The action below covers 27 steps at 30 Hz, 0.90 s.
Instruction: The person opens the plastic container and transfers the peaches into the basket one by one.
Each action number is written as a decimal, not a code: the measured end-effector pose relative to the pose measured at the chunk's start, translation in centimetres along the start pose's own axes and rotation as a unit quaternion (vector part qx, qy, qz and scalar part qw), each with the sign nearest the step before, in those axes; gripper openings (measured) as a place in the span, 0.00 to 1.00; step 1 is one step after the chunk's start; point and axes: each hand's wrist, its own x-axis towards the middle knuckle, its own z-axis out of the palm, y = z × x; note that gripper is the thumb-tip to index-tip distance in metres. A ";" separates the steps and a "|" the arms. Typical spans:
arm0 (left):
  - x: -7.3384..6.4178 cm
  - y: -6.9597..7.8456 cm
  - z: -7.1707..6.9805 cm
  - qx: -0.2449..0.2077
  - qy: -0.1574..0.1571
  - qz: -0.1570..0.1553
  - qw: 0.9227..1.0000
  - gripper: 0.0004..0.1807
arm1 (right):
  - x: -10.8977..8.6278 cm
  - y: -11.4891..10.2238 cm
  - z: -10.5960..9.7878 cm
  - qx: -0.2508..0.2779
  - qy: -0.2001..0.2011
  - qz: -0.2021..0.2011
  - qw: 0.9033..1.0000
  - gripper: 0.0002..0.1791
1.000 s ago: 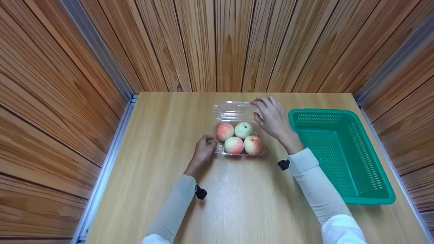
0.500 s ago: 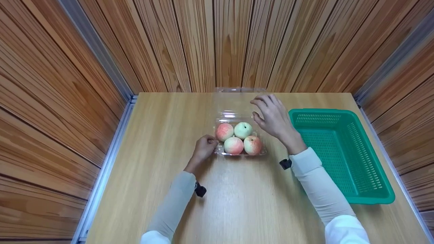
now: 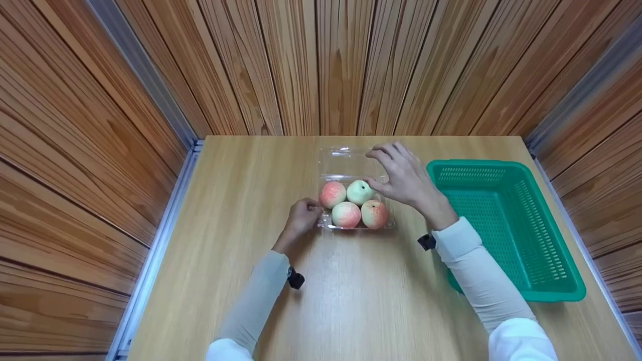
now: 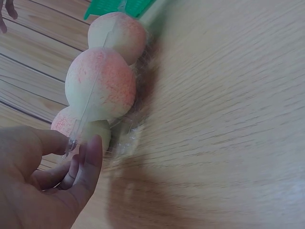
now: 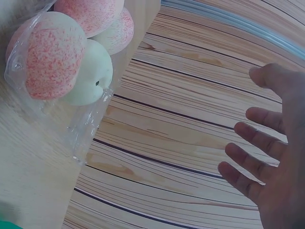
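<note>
Nearest to us, two sleeves (image 3: 253, 296) reach in over the tabletop (image 3: 241, 200), each with a small black camera (image 3: 296, 280) at the wrist. Just past them our left hand (image 3: 302, 218) pinches the clear box (image 3: 325, 221) at its near left corner, thumb and forefinger on either side of the rim (image 4: 72, 141), as the left wrist view shows. We see the box resting near the middle of the tabletop, with four peaches (image 3: 346, 214) in it, two by two. Our right hand (image 3: 404, 175) hangs over the box's far right side with its fingers spread and nothing between them; from the head view its thumb overlaps the edge of the pale peach (image 3: 359, 193), but we cannot tell whether it touches. Our two hands are well apart. Beyond the peaches, the biggest change is in the lid (image 3: 343, 163): half a second ago it stood up high behind the box, and now it lies tipped back, away from us. Our right hand has dipped slightly toward the fruit since then, while the left has kept to its corner. For the work, we judge, this leaves the peaches uncovered from above and the box steadied. Off to the right sits the green basket (image 3: 491, 235), our right sleeve crossing its near left side, and farthest away rises the plank wall (image 3: 341, 65).
</note>
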 end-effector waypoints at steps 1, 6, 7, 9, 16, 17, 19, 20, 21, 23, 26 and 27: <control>0.0 0.0 0.0 0.001 -0.001 -0.004 1.000 0.13 | 0.0 0.0 0.0 0.001 -0.005 -0.001 1.000 0.29; 0.2 0.2 -0.1 0.011 -0.005 -0.010 1.000 0.12 | -0.1 -0.2 -0.2 0.009 -0.023 -0.008 1.000 0.31; 0.2 0.2 -0.1 0.013 -0.005 -0.011 1.000 0.12 | -0.1 -0.3 -0.2 0.011 -0.025 -0.009 1.000 0.31; 0.2 0.2 -0.1 0.016 -0.007 -0.011 1.000 0.12 | -0.2 -0.3 -0.3 0.014 -0.031 -0.011 0.999 0.32; -0.1 0.3 -0.2 0.005 -0.015 -0.017 1.000 0.10 | -0.3 -0.7 -0.4 0.016 -0.050 -0.020 0.998 0.34; -0.1 0.3 -0.2 0.002 -0.016 -0.017 1.000 0.10 | -0.3 -0.7 -0.4 0.016 -0.052 -0.021 0.998 0.34; -0.2 0.3 -0.2 -0.004 -0.016 -0.016 1.000 0.10 | -0.3 -0.8 -0.3 0.018 -0.058 -0.024 0.998 0.34; -0.1 0.3 -0.2 -0.005 -0.016 -0.015 1.000 0.09 | -0.3 -0.8 -0.3 0.018 -0.062 -0.025 0.998 0.34; -0.1 0.4 -0.2 -0.003 -0.015 -0.010 1.000 0.10 | -0.3 -0.8 -0.3 0.019 -0.067 -0.024 0.997 0.34; -0.1 0.4 -0.2 0.000 -0.013 -0.005 1.000 0.10 | -0.3 -0.9 -0.3 0.020 -0.078 -0.019 0.997 0.35; 0.1 0.4 -0.2 0.008 -0.009 0.002 1.000 0.10 | -0.4 -1.1 -0.2 0.019 -0.097 -0.009 0.995 0.35; 0.1 0.4 -0.2 0.011 -0.008 0.005 1.000 0.10 | -0.4 -1.1 -0.2 0.018 -0.102 -0.006 0.995 0.36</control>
